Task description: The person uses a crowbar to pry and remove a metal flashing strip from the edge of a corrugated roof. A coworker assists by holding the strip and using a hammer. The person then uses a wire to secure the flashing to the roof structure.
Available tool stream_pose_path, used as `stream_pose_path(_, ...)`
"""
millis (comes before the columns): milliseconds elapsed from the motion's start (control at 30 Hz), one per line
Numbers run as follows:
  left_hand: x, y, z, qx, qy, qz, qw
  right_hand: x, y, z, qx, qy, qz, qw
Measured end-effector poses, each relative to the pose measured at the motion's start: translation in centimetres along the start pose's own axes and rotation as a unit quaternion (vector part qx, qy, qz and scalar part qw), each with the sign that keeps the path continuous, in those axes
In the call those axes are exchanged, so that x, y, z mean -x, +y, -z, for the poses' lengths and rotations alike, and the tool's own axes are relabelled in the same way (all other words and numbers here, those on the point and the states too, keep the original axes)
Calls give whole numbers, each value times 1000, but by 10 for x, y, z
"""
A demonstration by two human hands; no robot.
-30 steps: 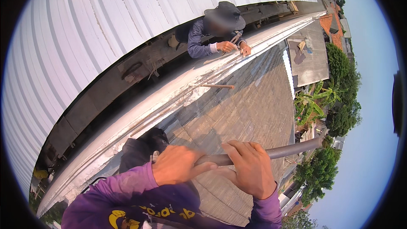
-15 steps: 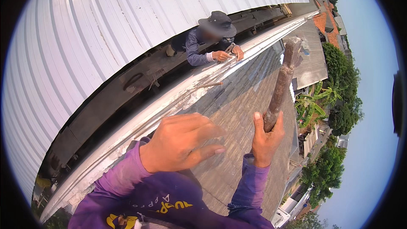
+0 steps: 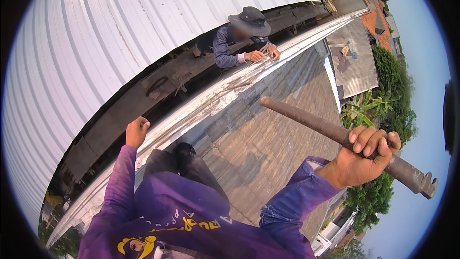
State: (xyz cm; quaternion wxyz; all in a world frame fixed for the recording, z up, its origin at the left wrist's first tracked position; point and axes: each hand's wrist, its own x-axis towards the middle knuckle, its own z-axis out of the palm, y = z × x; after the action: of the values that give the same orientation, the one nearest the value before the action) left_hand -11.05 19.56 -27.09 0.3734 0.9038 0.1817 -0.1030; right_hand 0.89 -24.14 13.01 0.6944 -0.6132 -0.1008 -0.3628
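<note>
My right hand is wrapped round a thick rusty metal bar, raised over the roof at the right. The bar's plain round end points toward the middle, and its other end, beyond my fist, has a notched, two-pronged jaw. At the left, my left hand has its fingers curled in, with nothing seen in them. It is nearest the whitish concrete ledge; whether it touches the ledge I cannot tell. Several thin rods lie along that ledge.
A co-worker in a dark hat leans over the ledge with both hands on it. White corrugated metal roofing rises at the left beyond a dark gap. Sloping roof tiles lie below the ledge. Trees and lower houses stand at the right.
The bar has swung from nearly upright to slanting across the right side, its notched end now outward. My left hand has moved left and curled its fingers; my right hand has moved right.
</note>
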Motion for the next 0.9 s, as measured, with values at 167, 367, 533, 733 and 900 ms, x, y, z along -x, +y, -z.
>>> stream_pose_path(167,20,-27,-26,0,-61,47,997,4,35,-24,9,52,18,998)
stream_pose_path(367,53,-74,-62,-13,-116,85,989,6,62,-58,41,102,-15,994)
stream_pose_path(533,71,-108,-72,-28,-126,111,985,4,69,-64,40,140,-39,989)
stream_pose_path(733,74,-146,-73,-31,-117,125,985,2,81,-66,49,129,-68,988)
stream_pose_path(900,60,-151,-74,15,-102,133,986,20,112,-82,63,85,-117,987)
